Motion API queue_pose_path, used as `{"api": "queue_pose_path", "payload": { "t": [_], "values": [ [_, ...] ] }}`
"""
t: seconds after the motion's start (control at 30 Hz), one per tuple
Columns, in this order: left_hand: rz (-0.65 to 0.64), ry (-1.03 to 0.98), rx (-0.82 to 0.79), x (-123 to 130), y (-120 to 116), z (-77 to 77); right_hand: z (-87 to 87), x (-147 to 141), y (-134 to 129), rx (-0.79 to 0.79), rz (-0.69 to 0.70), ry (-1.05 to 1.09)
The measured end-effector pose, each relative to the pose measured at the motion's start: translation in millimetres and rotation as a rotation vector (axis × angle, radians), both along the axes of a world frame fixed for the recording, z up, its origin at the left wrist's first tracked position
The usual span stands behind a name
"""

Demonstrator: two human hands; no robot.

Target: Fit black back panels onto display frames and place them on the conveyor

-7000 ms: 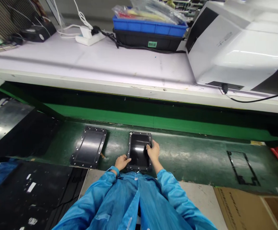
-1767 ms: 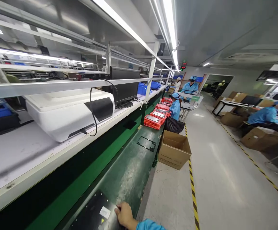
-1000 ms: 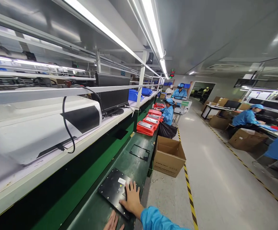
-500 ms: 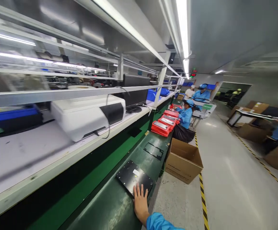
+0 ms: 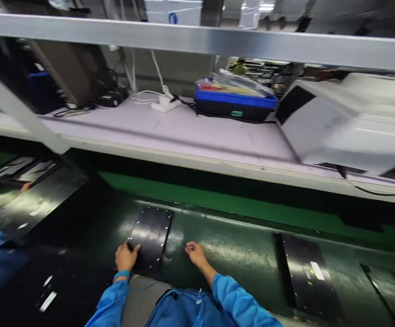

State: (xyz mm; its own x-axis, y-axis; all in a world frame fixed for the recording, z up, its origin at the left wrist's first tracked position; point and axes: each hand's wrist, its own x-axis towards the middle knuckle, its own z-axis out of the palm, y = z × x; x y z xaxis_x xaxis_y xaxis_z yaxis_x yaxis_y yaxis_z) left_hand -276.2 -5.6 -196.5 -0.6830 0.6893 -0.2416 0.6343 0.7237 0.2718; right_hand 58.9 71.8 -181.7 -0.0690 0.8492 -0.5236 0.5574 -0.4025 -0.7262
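Observation:
A flat black panel [image 5: 151, 234] with small bright dots along its edges lies on the dark green bench before me. At its lower left edge is my left hand [image 5: 125, 257], thumb apart from the fingers and pointing across the panel. Whether the hand touches it is unclear. My right hand [image 5: 196, 254] hovers to the right of the panel, fingers curled together. Anything inside that curl is too small or hidden to make out. A second black panel [image 5: 308, 272], with a white label, rests farther right on the bench.
Above the bench runs a shelf [image 5: 190, 131] with a blue-and-black bin [image 5: 236, 102], a white power strip [image 5: 165, 103] and a white machine [image 5: 350, 122]. A metal rail [image 5: 184, 38] crosses overhead. At far left, a co-worker's hand [image 5: 25, 186] is near dark framed parts.
My view has swung left and down from the aisle to the bench in front of me. The hand that lay on the labelled panel is off it, and both my hands now show.

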Motion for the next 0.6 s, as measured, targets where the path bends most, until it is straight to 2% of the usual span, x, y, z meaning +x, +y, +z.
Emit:
{"api": "queue_pose_path", "payload": {
  "t": [0.07,0.1,0.13,0.2,0.27,0.37,0.43,0.5,0.6],
  "values": [
    [-0.045,-0.041,0.07,15.1,3.9,-6.1,-6.1,-58.4,6.4,-0.036,0.021,0.056],
    [-0.057,-0.056,0.1,24.0,4.8,-7.0,-6.6,-78.5,10.5,-0.047,0.019,0.078],
    [-0.063,-0.066,0.12,33.3,5.1,-6.6,-5.7,-92.2,15.0,-0.055,0.009,0.094],
    [-0.064,-0.085,0.135,53.3,5.0,-3.0,-0.1,-100.3,23.7,-0.062,-0.018,0.11],
    [-0.067,-0.126,0.139,77.1,5.6,2.8,9.3,-86.4,30.4,-0.049,-0.042,0.111],
    [-0.061,-0.312,0.173,124.7,9.5,12.9,31.8,-39.1,33.8,-0.007,-0.065,0.114],
    [-0.032,-0.564,0.234,164.5,12.7,20.3,54.8,-1.9,31.5,0.064,-0.056,0.057],
    [0.017,-0.889,0.281,206.5,14.7,28.1,82.7,31.9,26.7,0.173,-0.011,-0.102],
    [0.078,-1.32,0.184,261.7,14.9,38.5,121.2,70.8,17.1,0.292,0.053,-0.36]
  ]
}}
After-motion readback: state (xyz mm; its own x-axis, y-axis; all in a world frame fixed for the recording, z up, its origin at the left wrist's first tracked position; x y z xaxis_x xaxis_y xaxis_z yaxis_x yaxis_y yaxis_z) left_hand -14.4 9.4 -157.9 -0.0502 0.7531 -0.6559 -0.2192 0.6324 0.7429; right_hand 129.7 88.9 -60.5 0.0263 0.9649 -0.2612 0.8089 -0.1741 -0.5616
